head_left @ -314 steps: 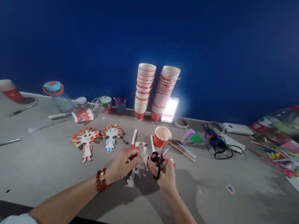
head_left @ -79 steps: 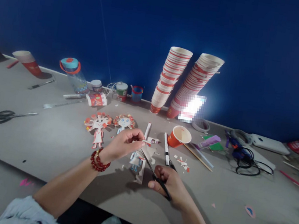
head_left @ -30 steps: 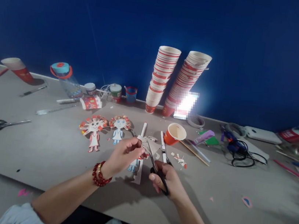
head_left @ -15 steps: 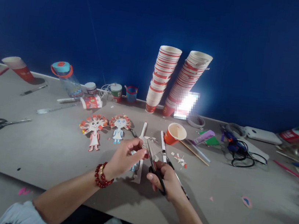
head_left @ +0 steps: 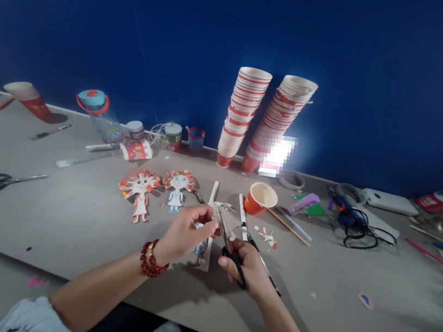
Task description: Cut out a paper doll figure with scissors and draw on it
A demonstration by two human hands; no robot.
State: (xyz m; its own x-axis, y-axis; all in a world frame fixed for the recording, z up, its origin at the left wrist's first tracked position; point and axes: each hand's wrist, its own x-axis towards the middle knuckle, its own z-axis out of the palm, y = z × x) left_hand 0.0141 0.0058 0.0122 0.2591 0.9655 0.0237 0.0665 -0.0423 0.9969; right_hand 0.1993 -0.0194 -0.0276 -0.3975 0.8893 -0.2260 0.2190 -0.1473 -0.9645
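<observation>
My right hand [head_left: 248,269] grips the black handles of a pair of scissors [head_left: 237,264], whose blades point up toward my left hand [head_left: 189,233]. The fingers of my left hand pinch a small pale piece of paper [head_left: 216,212] beside the blades; its outline is partly hidden. Under my hands lies a sheet with a blue drawn figure [head_left: 199,245], mostly covered. Left of my hands are two paper dolls with fringed heads, one in a red-trimmed dress [head_left: 140,207], the other in blue [head_left: 176,198]. Paper scraps [head_left: 267,237] lie right of the scissors.
An orange paper cup [head_left: 260,199] stands beyond my right hand. Two tall stacks of paper cups [head_left: 238,119] lean near the blue wall. A second pair of scissors [head_left: 0,183] lies far left, near a bottle [head_left: 102,122]. Black cable [head_left: 361,229] and a white case [head_left: 390,202] are at right.
The hands, scissors and paper hold almost the same position. The view has shifted very slightly; nothing else has visibly moved.
</observation>
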